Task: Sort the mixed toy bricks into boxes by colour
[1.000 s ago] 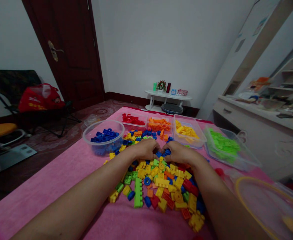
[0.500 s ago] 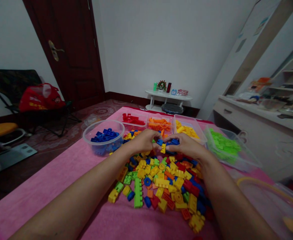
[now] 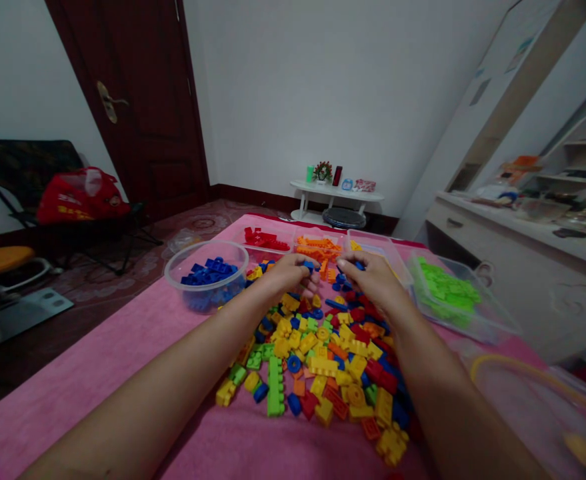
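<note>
My left hand (image 3: 293,275) is closed on a small blue building brick (image 3: 309,265) above the far part of a mixed brick pile (image 3: 323,347). Level with it on the right, my right hand (image 3: 370,275) pinches another blue brick (image 3: 359,265), partly covered by the fingers. A gap separates the two hands, with loose orange bricks (image 3: 325,270) showing between them. Blue bricks (image 3: 341,283) lie just below my right fingertips. The pile holds yellow, red, green, orange and blue pieces.
A round clear tub (image 3: 173,272) of blue bricks stands left. Behind the pile are trays with red bricks (image 3: 265,239), orange bricks (image 3: 317,248) and a partly hidden yellow-brick tray (image 3: 373,239). A clear box (image 3: 493,320) of green bricks stands right, on the pink cloth (image 3: 137,340).
My hands, together at half a second ago, have moved apart. The yellow brick between them no longer shows there. Each hand now has a blue brick.
</note>
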Action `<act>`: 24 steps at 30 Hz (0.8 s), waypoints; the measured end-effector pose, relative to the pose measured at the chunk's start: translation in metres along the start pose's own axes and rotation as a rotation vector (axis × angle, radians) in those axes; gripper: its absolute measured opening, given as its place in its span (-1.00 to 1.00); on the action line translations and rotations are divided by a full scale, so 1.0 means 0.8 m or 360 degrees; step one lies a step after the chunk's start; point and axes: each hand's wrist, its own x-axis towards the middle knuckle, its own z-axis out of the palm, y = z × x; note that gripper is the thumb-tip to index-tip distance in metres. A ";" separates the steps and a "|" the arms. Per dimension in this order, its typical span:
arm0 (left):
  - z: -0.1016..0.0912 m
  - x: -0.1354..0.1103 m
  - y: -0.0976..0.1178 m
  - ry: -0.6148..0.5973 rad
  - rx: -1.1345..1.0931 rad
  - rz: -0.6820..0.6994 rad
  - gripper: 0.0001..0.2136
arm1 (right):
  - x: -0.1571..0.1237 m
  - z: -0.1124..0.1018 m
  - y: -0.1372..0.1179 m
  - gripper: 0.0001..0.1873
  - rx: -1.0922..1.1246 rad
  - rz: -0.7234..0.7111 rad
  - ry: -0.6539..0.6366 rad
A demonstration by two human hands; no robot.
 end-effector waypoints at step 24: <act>-0.080 -0.032 0.067 0.0424 0.0202 0.0427 -0.74 | -0.010 0.003 -0.036 -0.51 0.0624 -0.0251 0.0321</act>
